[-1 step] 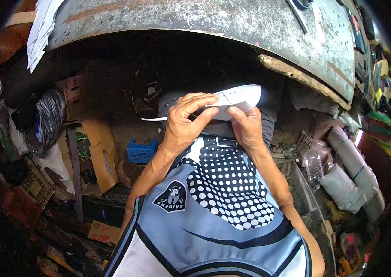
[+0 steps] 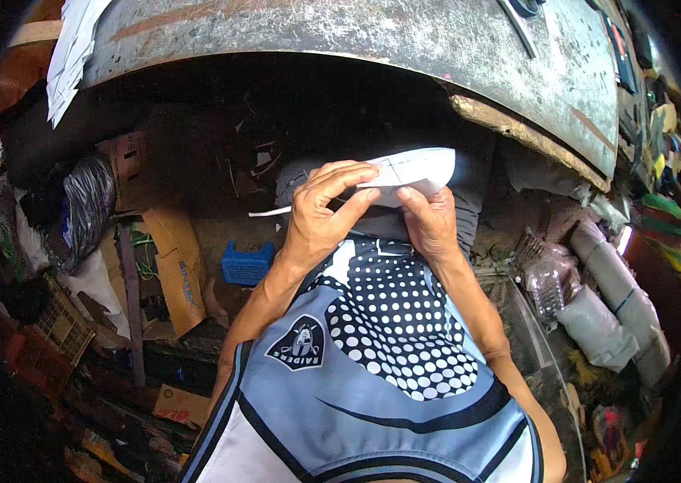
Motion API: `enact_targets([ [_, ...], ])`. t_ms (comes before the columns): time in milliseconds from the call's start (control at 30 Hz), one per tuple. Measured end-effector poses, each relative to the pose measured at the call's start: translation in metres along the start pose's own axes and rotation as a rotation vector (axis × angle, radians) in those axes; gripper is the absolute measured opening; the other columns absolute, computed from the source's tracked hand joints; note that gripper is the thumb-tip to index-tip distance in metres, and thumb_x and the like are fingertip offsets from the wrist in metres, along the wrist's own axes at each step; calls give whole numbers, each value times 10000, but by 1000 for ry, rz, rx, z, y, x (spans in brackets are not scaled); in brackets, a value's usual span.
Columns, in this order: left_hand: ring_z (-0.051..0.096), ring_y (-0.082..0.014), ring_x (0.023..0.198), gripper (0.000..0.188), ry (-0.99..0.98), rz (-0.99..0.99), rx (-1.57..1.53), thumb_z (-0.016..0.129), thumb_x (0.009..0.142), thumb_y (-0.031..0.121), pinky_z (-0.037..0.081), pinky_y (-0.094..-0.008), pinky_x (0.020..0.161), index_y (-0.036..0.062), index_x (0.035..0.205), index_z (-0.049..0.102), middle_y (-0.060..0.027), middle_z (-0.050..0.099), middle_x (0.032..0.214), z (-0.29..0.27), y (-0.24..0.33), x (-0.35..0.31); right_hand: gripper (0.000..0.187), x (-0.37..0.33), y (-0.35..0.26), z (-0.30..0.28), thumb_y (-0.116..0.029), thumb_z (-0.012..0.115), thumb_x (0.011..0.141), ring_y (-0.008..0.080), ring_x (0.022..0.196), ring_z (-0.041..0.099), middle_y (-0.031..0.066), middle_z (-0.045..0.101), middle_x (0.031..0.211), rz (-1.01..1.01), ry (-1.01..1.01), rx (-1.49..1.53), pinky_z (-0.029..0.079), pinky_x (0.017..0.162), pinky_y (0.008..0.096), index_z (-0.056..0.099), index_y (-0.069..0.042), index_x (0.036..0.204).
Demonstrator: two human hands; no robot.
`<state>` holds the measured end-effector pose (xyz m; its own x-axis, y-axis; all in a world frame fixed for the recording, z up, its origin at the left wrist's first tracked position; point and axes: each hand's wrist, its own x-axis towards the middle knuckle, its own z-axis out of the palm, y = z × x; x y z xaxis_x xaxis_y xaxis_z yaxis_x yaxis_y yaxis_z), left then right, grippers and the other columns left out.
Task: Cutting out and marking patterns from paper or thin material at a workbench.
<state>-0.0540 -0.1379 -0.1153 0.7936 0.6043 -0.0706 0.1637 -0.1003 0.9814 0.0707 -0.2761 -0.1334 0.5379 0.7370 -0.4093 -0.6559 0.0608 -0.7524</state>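
Note:
Above my lap, both hands hold one curved white sheet piece (image 2: 419,167), bent over on itself, with thin dark lines drawn on it. Its material, paper or thin board, I cannot make out. My left hand (image 2: 326,205) pinches its left end between thumb and fingers. At the lower right edge, my right hand (image 2: 434,219) presses with the thumb in front, its other fingers mostly hidden behind the sheet. A narrow white strip (image 2: 269,212) sticks out to the left of my left hand; whether it belongs to the sheet is hidden.
A scratched metal-topped table (image 2: 316,32) spans the far side, with white papers (image 2: 73,60) hanging off its left end. A blue plastic basket (image 2: 247,263) and cardboard (image 2: 173,270) lie at left. Clear plastic bottles (image 2: 548,290) and a pale roll (image 2: 607,262) lie at right.
The white sheet has tilted very slightly between my fingers, and the narrow strip's tip has shifted a little downward. Both hands keep their places.

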Motion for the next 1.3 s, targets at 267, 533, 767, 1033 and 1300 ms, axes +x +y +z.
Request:
enact_targets([
  [267, 594, -265, 1234, 291, 15, 101, 70, 742, 812, 17, 423, -387, 1062, 35, 1100, 704, -97, 715, 1155, -2, 1, 2, 254, 0, 2, -3, -28, 662, 891, 144, 1042, 640, 73, 702, 1125, -48, -40, -34, 478, 953, 303, 684, -10, 1143],
  [533, 602, -269, 1218, 273, 38, 84, 47, 751, 817, 83, 422, -399, 1040, 52, 1087, 726, -96, 722, 1136, -2, 0, 1, 238, 0, 3, -4, -16, 656, 889, 139, 1036, 640, 68, 703, 1117, -49, -23, -66, 484, 939, 296, 692, -10, 1125],
  [767, 615, -264, 1203, 229, 34, 93, 66, 714, 834, 12, 424, -383, 1057, 25, 1063, 718, -103, 719, 1143, -5, 0, 1, 234, 0, 4, -5, -18, 658, 891, 138, 1016, 639, 65, 703, 1106, -68, -34, -75, 483, 931, 297, 692, -9, 1123],
  [1033, 640, -256, 1160, 195, 55, 74, 74, 705, 849, 22, 435, -373, 1042, 28, 1042, 733, -99, 730, 1108, -4, 2, 0, 234, -1, 2, -4, -12, 651, 893, 128, 999, 637, 67, 707, 1084, -38, -2, -38, 480, 922, 287, 687, 6, 1124],
  [1300, 654, -244, 1123, 173, 29, 33, 12, 693, 866, 23, 466, -356, 998, 28, 1033, 737, -110, 732, 1095, -6, 0, 0, 204, 2, -2, 4, -43, 655, 908, 131, 967, 647, 72, 708, 1070, -11, 43, 8, 493, 901, 293, 679, 11, 1104],
])
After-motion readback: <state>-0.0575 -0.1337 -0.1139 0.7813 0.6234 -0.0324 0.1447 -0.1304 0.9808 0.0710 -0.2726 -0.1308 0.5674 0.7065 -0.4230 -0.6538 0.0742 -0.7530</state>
